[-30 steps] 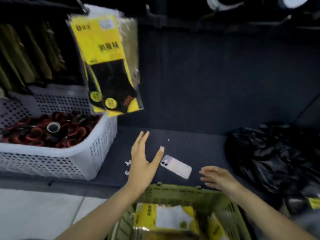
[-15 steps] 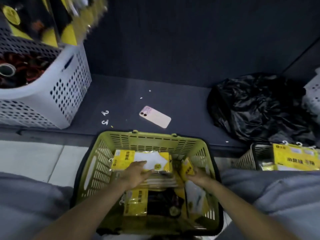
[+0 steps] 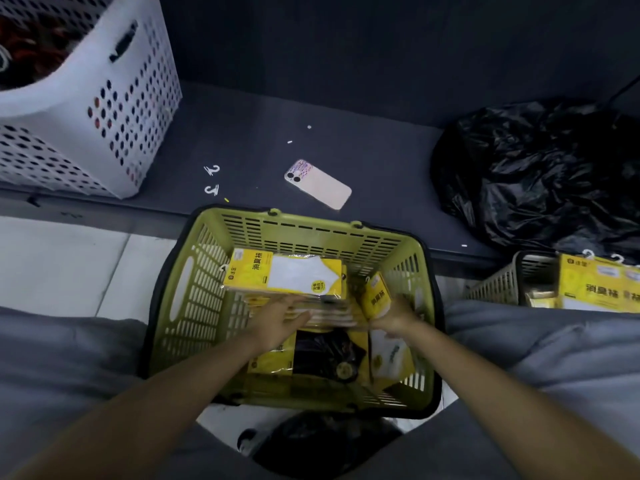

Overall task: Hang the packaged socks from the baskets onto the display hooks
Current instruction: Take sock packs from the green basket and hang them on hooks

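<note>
Against the far wall of the green basket (image 3: 207, 289), toward its left corner, a stack of sock packages (image 3: 287, 275) is seen lying flat. The top package is faced with a yellow card printed with black characters. White socks are shown behind clear film, and a round yellow sticker is fixed near the lower edge. A further yellow package (image 3: 375, 299) is stood on edge by the right wall, and a black-sock package (image 3: 322, 355) is laid near the front wall.

The left hand (image 3: 277, 320) is placed against the near side of the stack, its fingers straight and held together. The right hand (image 3: 394, 315) is set at the stack's right end beside the upright package. Its fingers are blurred, so their grip cannot be told.

On the dark shelf (image 3: 381, 140) beyond the basket, a pink phone (image 3: 317, 183) is recorded near the front edge. A white basket (image 3: 104, 109) is noted at the left end and a black bag (image 3: 536, 174) at the right.
</note>
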A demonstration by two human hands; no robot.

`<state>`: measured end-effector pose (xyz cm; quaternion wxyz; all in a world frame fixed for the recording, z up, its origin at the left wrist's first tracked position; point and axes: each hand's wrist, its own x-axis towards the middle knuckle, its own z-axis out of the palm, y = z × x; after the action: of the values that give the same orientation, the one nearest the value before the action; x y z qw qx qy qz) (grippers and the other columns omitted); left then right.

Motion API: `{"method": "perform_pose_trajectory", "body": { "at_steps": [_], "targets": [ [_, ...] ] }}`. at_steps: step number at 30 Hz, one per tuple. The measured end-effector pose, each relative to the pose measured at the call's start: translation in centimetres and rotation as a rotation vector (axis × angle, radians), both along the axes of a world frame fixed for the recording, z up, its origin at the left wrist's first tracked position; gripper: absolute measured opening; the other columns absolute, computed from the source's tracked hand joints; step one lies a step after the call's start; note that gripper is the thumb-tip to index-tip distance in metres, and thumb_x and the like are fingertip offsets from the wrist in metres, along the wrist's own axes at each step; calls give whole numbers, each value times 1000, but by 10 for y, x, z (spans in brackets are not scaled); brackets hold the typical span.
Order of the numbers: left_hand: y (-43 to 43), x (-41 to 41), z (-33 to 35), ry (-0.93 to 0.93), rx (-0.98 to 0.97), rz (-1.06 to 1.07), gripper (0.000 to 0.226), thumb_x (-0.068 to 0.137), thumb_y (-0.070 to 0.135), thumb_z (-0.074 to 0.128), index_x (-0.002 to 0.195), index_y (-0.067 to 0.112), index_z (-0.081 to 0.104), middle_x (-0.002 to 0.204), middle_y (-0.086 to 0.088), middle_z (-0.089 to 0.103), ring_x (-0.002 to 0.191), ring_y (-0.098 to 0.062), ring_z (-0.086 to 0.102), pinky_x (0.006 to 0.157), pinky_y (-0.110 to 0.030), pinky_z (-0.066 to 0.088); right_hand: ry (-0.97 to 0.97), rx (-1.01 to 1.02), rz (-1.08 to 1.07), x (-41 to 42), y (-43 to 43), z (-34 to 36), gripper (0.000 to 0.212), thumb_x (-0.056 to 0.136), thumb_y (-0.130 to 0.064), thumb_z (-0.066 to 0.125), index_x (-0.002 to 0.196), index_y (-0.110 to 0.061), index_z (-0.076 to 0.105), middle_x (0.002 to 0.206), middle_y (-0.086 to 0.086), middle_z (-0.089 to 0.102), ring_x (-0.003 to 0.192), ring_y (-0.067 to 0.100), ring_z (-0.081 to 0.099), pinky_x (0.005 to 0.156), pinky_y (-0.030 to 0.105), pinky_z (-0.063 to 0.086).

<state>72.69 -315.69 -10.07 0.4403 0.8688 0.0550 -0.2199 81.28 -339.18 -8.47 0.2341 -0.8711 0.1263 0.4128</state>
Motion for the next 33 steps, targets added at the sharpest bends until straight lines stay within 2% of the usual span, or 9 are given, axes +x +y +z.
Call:
{"method": "perform_pose_trajectory", "body": {
  "at_steps": [4, 7, 10, 13, 17, 22, 26, 29, 33],
  "targets": [
    [4, 1, -3, 46, -62, 67, 49, 94, 46, 50, 134, 18, 51, 138, -2, 50, 126, -17, 45, 96, -23, 34, -5, -108, 135, 3, 2, 10, 52, 78, -29, 77, 113, -2, 50, 92, 10, 60, 76, 21, 61, 50, 25, 48],
    [5, 4, -2, 67, -112, 104, 47, 93, 47, 50, 129, 18, 53, 132, -1, 55, 122, -18, 49, 95, -28, 40, 167, -27, 58, 10, -2, 22, 45, 81, -22, 75, 112, -7, 45, 75, 8, 52, 56, 14, 51, 43, 20, 41],
    [4, 6, -2, 90, -160, 137, 43, 93, 48, 50, 124, 18, 56, 120, 2, 60, 116, -17, 53, 92, -29, 44, 107, -157, 323, 9, -6, 24, 49, 82, -35, 72, 115, -6, 50, 93, 8, 56, 74, 17, 53, 50, 20, 40],
    [5, 4, -2, 152, -181, 109, 46, 92, 50, 50, 127, 22, 54, 113, 7, 58, 115, -17, 54, 83, -23, 41, 21, -216, 419, 13, -6, 23, 41, 82, -47, 68, 85, -9, 54, 80, 3, 51, 73, 16, 52, 53, 21, 36],
    [9, 1, -9, 288, -79, -25, 65, 90, 61, 44, 141, 22, 41, 140, -5, 49, 124, -22, 48, 96, -31, 40, 38, -156, 425, 9, -6, 13, 76, 81, -44, 71, 137, -3, 39, 138, 14, 46, 124, 28, 48, 99, 36, 43],
    [11, -5, -15, 417, 67, -207, 77, 86, 71, 37, 146, 23, 35, 155, -4, 31, 140, -25, 31, 112, -37, 26, -59, -98, 208, -3, -3, 12, 97, 77, -21, 78, 149, -6, 15, 152, 15, 28, 137, 32, 34, 104, 36, 36],
    [9, -1, -9, 399, 47, -195, 77, 87, 69, 37, 146, 20, 35, 154, -5, 32, 139, -25, 32, 111, -37, 27, 140, -202, 380, 0, -9, 26, 44, 85, -15, 69, 122, -2, 50, 118, 13, 56, 105, 27, 58, 83, 33, 53],
    [4, 10, 8, 356, -80, -120, 77, 85, 70, 40, 144, 21, 38, 150, -5, 38, 135, -26, 38, 111, -40, 31, 128, -29, 277, 26, -12, 62, 12, 88, -9, 64, 85, -10, 52, 80, 5, 52, 64, 16, 52, 49, 22, 45],
    [-12, 29, 33, 474, -355, 66, 75, 83, 75, 33, 140, 27, 40, 140, -2, 49, 121, -25, 52, 98, -39, 45, 134, 278, 73, 55, -30, 130, 14, 88, 0, 58, 98, -3, 67, 77, 9, 70, 59, 16, 66, 58, 26, 53]
  ]
}}
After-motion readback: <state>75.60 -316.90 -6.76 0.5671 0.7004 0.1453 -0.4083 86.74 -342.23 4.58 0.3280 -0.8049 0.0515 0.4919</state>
